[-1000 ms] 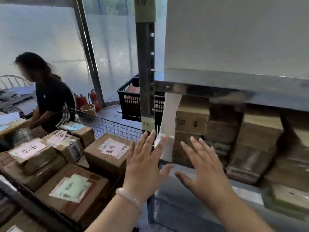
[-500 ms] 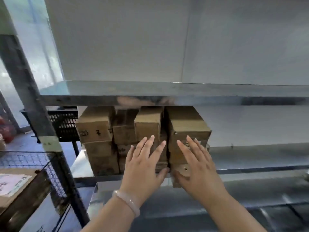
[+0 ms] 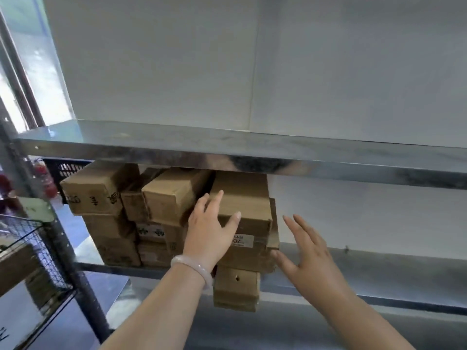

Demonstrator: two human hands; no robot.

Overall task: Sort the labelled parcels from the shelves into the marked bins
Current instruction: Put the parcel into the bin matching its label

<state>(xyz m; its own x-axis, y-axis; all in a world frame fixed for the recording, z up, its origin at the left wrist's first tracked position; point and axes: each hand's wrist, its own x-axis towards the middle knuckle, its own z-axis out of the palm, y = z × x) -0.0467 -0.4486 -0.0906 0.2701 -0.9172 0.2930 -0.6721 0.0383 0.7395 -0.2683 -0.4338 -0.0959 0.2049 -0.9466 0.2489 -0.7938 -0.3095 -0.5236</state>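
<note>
The left hand rests, fingers spread, on the top-right cardboard box; the right hand hovers open just beside it.

**A:** Single view here, wide-angle, worn on the person's head, facing square into the metal shelf and tipped slightly down.

**B:** And it's close! Both forearms rise from the bottom edge, with the left hand and right hand just ahead of the lens.

**A:** The stacked boxes sit centre-left at arm's reach, and the pale wall fills the top half.

**B:** The wire basket just clips the left edge.
</note>
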